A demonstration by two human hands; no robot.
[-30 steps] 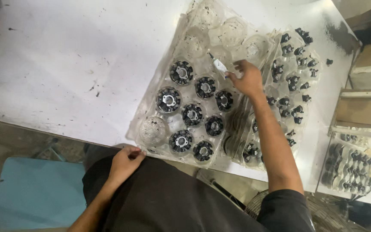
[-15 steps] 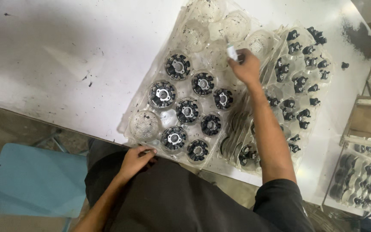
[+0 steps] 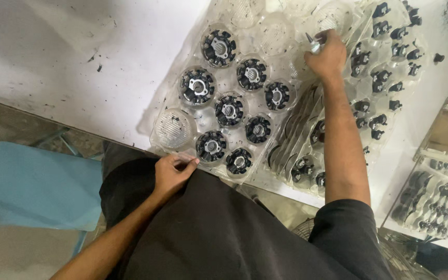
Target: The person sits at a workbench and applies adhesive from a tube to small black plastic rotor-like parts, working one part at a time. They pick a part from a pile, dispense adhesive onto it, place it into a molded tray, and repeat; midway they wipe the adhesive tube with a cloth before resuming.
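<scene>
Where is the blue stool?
In the head view the blue stool sits at the lower left, on the floor below the white table's edge, left of the person's left hand.

Right hand (image 3: 329,56) hides held part (small, metallic).

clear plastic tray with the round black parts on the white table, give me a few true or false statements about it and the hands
1. The clear plastic blister tray holds round black parts in some of its cups. True.
2. Every cup in that tray is filled. False: the cup at its near left corner and several at the far end hold no part.
3. The right hand grips a small silvery object over the far end of the tray. True.
4. The left hand lies flat on the white table. False: it rests at the tray's near edge, against the person's dark clothing.
5. A red chair stands left of the person. False: the blue seat is there.
</scene>
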